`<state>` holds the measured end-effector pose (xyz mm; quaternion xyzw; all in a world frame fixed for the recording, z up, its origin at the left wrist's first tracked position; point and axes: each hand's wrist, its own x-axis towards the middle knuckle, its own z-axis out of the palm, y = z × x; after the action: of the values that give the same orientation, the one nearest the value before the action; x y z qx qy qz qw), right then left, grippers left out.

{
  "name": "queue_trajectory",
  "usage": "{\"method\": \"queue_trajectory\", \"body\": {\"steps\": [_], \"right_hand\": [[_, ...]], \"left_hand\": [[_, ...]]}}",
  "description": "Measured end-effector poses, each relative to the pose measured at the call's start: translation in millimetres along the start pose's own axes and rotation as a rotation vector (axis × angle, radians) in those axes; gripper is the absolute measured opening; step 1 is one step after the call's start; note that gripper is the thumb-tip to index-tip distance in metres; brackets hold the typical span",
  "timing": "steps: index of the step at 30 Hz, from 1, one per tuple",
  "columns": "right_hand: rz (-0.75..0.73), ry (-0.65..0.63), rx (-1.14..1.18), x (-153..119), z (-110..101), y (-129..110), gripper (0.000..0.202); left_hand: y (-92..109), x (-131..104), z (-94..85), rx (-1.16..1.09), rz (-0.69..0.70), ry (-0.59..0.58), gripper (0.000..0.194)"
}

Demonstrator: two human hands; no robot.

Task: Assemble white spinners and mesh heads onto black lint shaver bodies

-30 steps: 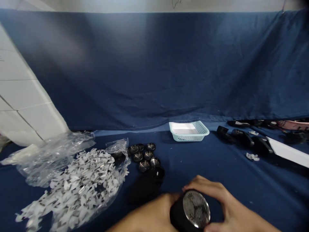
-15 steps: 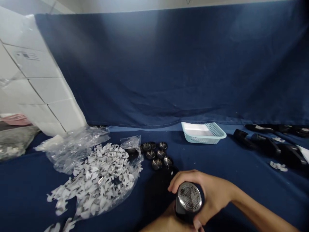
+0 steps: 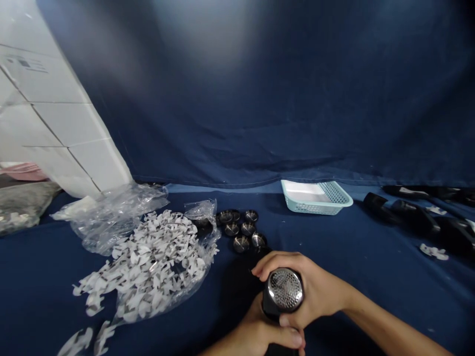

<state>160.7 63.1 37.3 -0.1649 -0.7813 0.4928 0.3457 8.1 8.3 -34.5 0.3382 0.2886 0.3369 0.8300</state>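
A black fabric shaver (image 3: pixel 285 289) with a round, perforated metal head faces up toward me at the lower middle. My left hand (image 3: pixel 261 330) is wrapped round its lower body. Curled about the head from the right, my right hand (image 3: pixel 317 287) has its fingers on the far side and its thumb on the near side. Part of the shaver's body is hidden by my hands. Beyond them lie several round black caps with metal mesh (image 3: pixel 248 228). To the left, a large heap of small white plastic parts (image 3: pixel 159 262) spills over a clear plastic bag.
A light blue basket (image 3: pixel 315 208) holding something white stands at the back. Several black shaver bodies (image 3: pixel 415 217) lie at the right, with a white part (image 3: pixel 434 251) near them. Crumpled clear plastic (image 3: pixel 107 217) and white boxes (image 3: pixel 85 118) are at the left; a blue cloth (image 3: pixel 260 99) hangs behind.
The view has tilted down slightly. Both hands have shifted a little left and up in view with the shaver, and more of my left hand shows beneath it.
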Motion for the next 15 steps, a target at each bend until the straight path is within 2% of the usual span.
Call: {"method": "queue_trajectory", "body": {"steps": [11,13,15], "right_hand": [[0.059,-0.039,-0.073,-3,0,1,0.064],[0.081,-0.062,-0.138,-3,-3,-5,0.068],[0.155,-0.104,-0.275,-7,-13,-21,0.079]], "left_hand": [[1,-3,11.2,-0.085,-0.039,0.065,0.027],[0,-3,11.0,-0.096,-0.036,0.068,0.029],[-1,-2,10.3,-0.101,-0.027,0.066,0.031]]}}
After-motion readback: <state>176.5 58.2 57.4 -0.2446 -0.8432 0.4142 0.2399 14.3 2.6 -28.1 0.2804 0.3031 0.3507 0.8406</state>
